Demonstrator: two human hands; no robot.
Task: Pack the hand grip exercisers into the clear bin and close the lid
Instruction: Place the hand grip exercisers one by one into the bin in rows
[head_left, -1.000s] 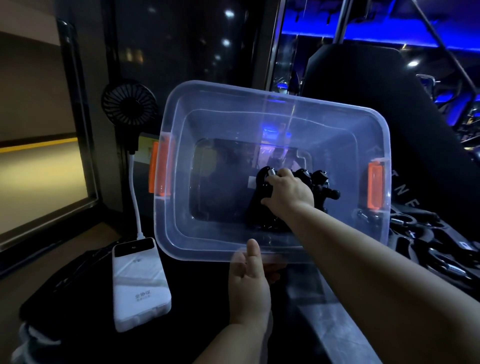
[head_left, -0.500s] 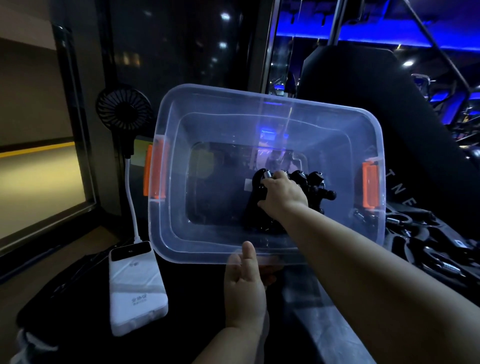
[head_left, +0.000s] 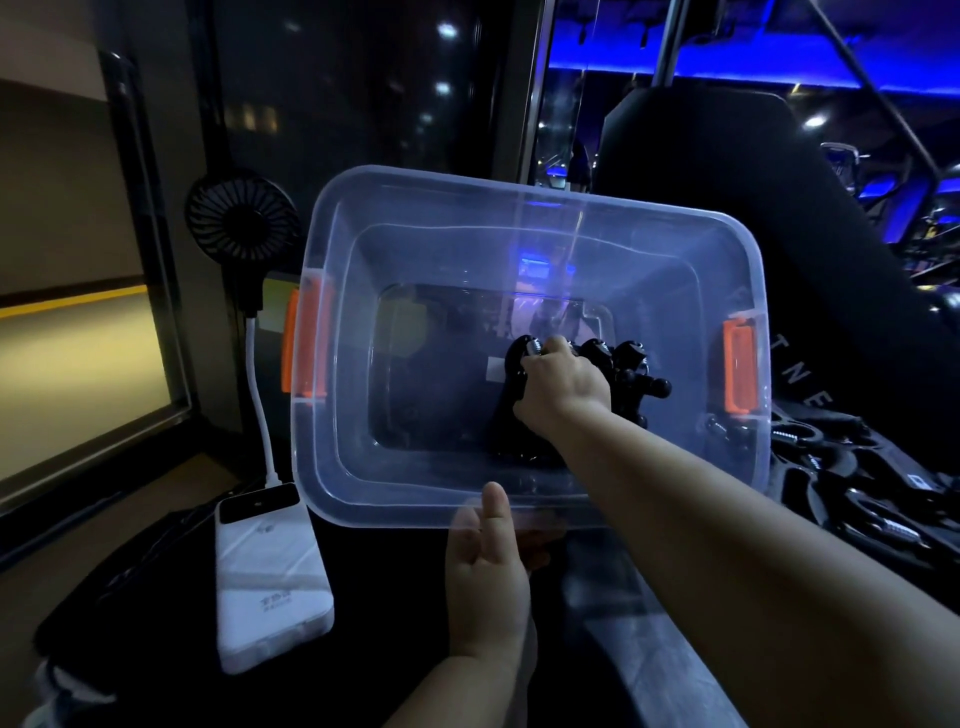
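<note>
The hand grip exerciser (head_left: 506, 415) I hold is inside the clear bin (head_left: 337, 415), low on the right half of its floor. Its metal coil end points to the far wall and its black handles run back toward the near wall, so its long axis lies near to far. My right hand (head_left: 563, 387) is curled over it from above, fingers wrapped round the top by the coil. Just to its right, touching it, more black exercisers (head_left: 628, 374) lie bunched with their knobbed ends to the right.

The left half of the bin floor is open room. The bin is a rounded rectangle of smooth, see-through plastic, long axis left to right, its mouth toward me, with an orange latch (head_left: 301, 348) on the left end and another (head_left: 738, 366) on the right. My forearm crosses the near rim at the right. My left hand (head_left: 485, 566) pinches the near rim at its middle, thumb on top, fingers underneath.

Right of the bin, loose exercisers (head_left: 857, 499) lie on a dark surface. To the left lie a white power bank (head_left: 270, 577) and a small black fan (head_left: 241, 218).
</note>
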